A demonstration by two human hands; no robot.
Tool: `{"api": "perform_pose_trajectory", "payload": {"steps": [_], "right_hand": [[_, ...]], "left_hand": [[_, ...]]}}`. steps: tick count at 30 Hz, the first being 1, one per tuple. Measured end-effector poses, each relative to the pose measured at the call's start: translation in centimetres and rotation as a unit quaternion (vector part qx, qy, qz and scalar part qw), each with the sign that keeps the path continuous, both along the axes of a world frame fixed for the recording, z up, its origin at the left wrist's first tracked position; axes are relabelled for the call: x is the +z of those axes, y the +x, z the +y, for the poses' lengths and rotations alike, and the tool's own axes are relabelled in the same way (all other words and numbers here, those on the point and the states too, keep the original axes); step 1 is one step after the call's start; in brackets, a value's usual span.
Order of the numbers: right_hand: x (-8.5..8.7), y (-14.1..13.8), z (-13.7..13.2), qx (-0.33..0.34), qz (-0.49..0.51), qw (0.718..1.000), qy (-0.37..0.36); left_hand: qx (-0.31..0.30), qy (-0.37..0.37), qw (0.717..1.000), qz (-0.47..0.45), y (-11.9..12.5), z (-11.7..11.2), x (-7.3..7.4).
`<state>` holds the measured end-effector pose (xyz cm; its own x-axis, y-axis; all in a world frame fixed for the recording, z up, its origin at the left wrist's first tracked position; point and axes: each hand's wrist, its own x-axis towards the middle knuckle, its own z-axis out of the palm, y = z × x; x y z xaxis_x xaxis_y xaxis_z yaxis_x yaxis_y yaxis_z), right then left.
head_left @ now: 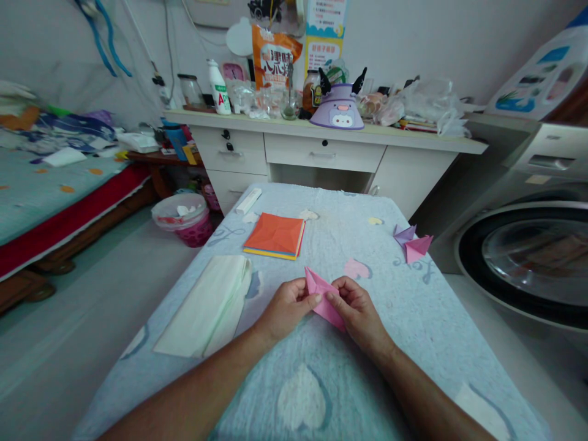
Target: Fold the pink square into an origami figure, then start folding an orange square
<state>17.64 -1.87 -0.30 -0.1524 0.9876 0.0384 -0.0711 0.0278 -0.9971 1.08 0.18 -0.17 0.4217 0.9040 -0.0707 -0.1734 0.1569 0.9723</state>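
Between my two hands is a pink folded paper [325, 306], with one pointed corner standing up on its left side. My left hand [290, 304] pinches its left edge, the thumb lying on top. From the other side my right hand [357, 309] grips it, thumb pressed on the paper near the middle. Beyond my left hand lies a stack of square paper [275, 234], orange on top with yellow and other colours beneath. A purple folded paper piece [405, 234] and a pink folded paper piece [418, 248] sit near the table's right edge.
A cloth covers the table [303, 398]. On its left lie a pale folded sheet or packet [206, 306] and a narrow white box [248, 201]. A pink bin [193, 233] stands on the floor at left. A washing machine [528, 245] is at right, a cluttered cabinet [321, 153] behind.
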Motion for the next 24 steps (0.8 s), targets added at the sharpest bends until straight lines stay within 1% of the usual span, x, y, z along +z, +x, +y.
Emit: {"api": "perform_pose_trajectory", "payload": {"steps": [4,6,8,10,12,14,15,18,21,24], "right_hand": [[0.0,0.0,0.1,0.007,-0.028,1.000,-0.003],[0.1,0.1,0.1,0.005,-0.067,0.998,0.008],[0.1,0.2,0.0,0.000,-0.126,0.992,0.027],[0.3,0.4,0.0,-0.010,-0.211,0.975,0.067],[0.5,0.5,0.1,-0.019,-0.299,0.946,0.119],[0.6,0.6,0.1,-0.025,-0.373,0.914,0.155],[0.6,0.6,0.2,-0.026,-0.403,0.901,0.160],[0.2,0.7,0.3,-0.034,-0.472,0.868,0.150],[-0.4,0.7,0.3,-0.053,-0.502,0.851,0.142],[-0.6,0.6,0.2,-0.053,-0.516,0.841,0.153]], "left_hand": [[0.031,0.009,0.999,0.013,0.0,0.1,0.1],[0.045,0.018,0.999,0.017,-0.1,0.2,0.1],[0.060,0.037,0.997,0.036,-0.3,0.2,-0.1],[0.078,0.069,0.991,0.079,-0.4,0.3,-0.4],[0.087,0.113,0.979,0.146,-0.4,0.2,-0.6],[0.078,0.158,0.957,0.229,-0.4,0.0,-0.7],[0.070,0.179,0.943,0.273,-0.4,-0.1,-0.8],[0.059,0.245,0.890,0.380,-0.3,-0.4,-0.9],[0.059,0.320,0.839,0.436,-0.3,-0.6,-0.8],[0.055,0.356,0.807,0.467,-0.5,-0.7,-0.3]]}}
